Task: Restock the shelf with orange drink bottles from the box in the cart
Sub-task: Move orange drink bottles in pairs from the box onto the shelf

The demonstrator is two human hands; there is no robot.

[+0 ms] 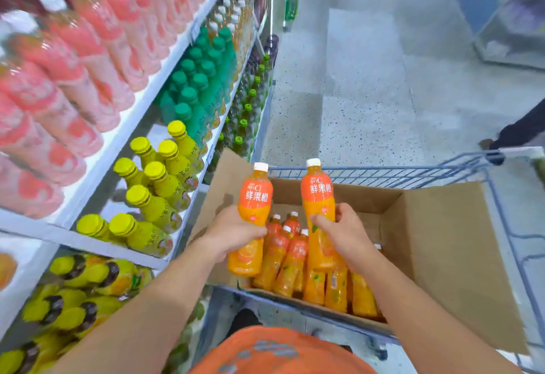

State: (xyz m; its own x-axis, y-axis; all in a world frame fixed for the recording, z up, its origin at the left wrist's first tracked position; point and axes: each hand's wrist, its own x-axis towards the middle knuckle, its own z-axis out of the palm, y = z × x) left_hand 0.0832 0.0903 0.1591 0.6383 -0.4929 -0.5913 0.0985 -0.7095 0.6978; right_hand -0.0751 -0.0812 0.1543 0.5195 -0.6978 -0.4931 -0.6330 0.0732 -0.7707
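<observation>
I hold two orange drink bottles upright above the open cardboard box (442, 226) in the cart (383, 173). My left hand (233, 235) grips the lower half of one bottle (253, 199). My right hand (345, 235) grips the other bottle (318, 193) around its middle. Both have white caps and orange labels. Several more orange bottles (283, 255) stand in the box below my hands. The shelf (118, 143) runs along my left.
The shelves hold pink bottles (73, 49) on top, yellow-capped bottles (153, 196) and green-capped bottles (203, 84) in the middle, yellow dark-capped bottles (73, 294) below. Speckled aisle floor (368, 93) lies ahead. A person's leg and shoe (507, 137) show at right beyond the cart.
</observation>
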